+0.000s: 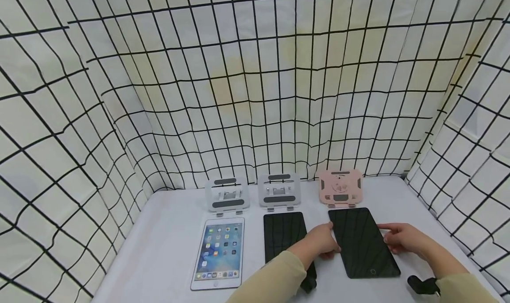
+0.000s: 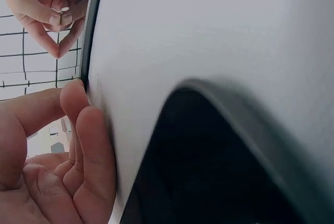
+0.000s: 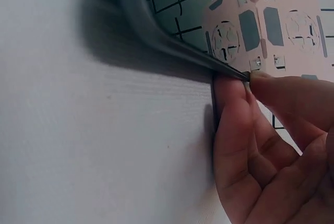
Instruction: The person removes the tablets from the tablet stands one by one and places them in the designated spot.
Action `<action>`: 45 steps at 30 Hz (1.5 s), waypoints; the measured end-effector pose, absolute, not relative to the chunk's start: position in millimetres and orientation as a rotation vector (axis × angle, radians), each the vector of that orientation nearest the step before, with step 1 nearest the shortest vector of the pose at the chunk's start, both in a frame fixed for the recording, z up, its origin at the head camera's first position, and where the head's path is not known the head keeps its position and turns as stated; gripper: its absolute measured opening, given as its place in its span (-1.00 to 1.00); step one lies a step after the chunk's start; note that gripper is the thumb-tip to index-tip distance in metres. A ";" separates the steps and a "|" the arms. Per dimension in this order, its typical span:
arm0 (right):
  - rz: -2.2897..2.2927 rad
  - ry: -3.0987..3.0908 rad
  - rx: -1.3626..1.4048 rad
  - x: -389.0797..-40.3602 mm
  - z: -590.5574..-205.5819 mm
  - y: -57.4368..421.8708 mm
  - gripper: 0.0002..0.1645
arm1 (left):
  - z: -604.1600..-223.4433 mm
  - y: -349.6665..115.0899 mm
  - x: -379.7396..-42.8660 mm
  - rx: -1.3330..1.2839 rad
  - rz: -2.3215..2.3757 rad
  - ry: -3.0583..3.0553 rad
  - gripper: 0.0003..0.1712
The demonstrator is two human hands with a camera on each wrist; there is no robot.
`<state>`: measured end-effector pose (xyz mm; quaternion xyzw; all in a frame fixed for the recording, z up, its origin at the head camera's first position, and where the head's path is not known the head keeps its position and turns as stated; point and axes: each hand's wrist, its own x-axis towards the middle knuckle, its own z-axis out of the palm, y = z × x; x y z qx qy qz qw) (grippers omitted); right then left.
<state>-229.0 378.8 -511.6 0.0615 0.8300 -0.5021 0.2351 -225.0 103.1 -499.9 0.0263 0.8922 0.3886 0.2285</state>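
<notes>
A black tablet (image 1: 364,243) with a round home button lies at the right of the row, its glass facing up. At its right edge is my right hand (image 1: 406,240); in the right wrist view the thumb (image 3: 289,94) is on top and curled fingers (image 3: 235,125) are beneath, pinching the rim. My left hand (image 1: 318,241) grips the opposite edge, fingertips (image 2: 94,130) at the tablet's side and low over the table. Beneath my left forearm lies another black tablet (image 1: 283,232), partly covered by the sleeve; its corner shows large in the left wrist view.
A white tablet (image 1: 219,250) with a lit screen of app icons lies at the left. Behind the tablets stand two pale grey folding stands (image 1: 228,196) and a pink one (image 1: 340,188). White walls with a black grid (image 1: 255,95) enclose the white table (image 1: 159,232) at the back and sides.
</notes>
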 end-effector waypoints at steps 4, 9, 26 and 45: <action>-1.322 2.310 0.099 -234.1 -507.9 377.7 -0.33 | -500.6 99.9 -225.9 0.050 1.101 2.447 -0.13; -1.220 2.372 -0.006 -237.4 -506.9 377.2 -0.31 | -500.1 94.5 -225.0 0.018 1.151 2.407 -0.13; -1.123 2.405 -0.025 -236.7 -516.2 394.3 -0.19 | -499.1 94.8 -221.4 0.001 1.224 2.337 -0.16; -1.249 2.449 -0.053 -227.4 -510.0 393.1 -0.26 | -490.6 76.7 -226.1 0.087 1.460 2.360 -0.54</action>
